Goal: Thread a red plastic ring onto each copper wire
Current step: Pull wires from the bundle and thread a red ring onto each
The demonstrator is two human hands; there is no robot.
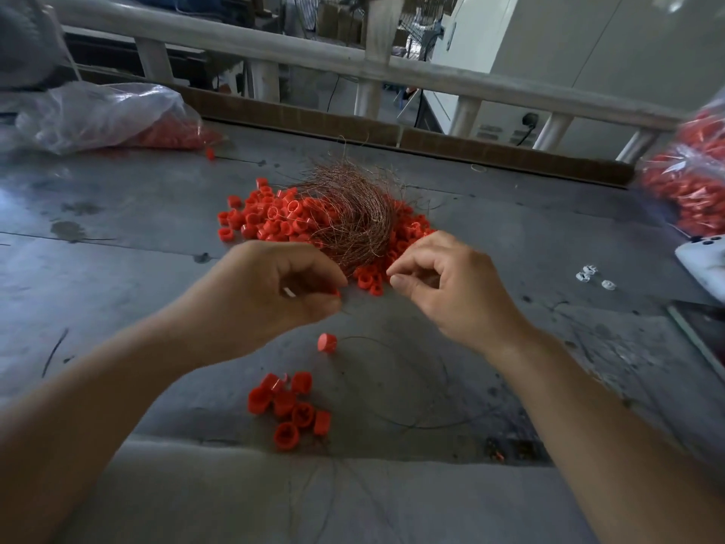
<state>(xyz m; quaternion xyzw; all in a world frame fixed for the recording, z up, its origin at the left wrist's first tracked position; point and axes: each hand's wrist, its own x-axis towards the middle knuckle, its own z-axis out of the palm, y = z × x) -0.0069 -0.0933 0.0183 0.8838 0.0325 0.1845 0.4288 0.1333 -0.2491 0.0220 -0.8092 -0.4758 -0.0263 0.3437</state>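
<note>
Head-worn camera looks forward and down, close

Bare bench (117, 214) lies open across the left of the frame, between the plastic bag (98, 111) at upper left and the left forearm. The centre is blocked by the copper wire tangle (349, 214) on the heap of red rings (266, 217), with the left hand (290, 292) and right hand (443, 284) just before it. A small ring cluster (290, 406) sits at lower centre. A second bag (690, 178) and a white device (706, 265) crowd the right edge.
</note>
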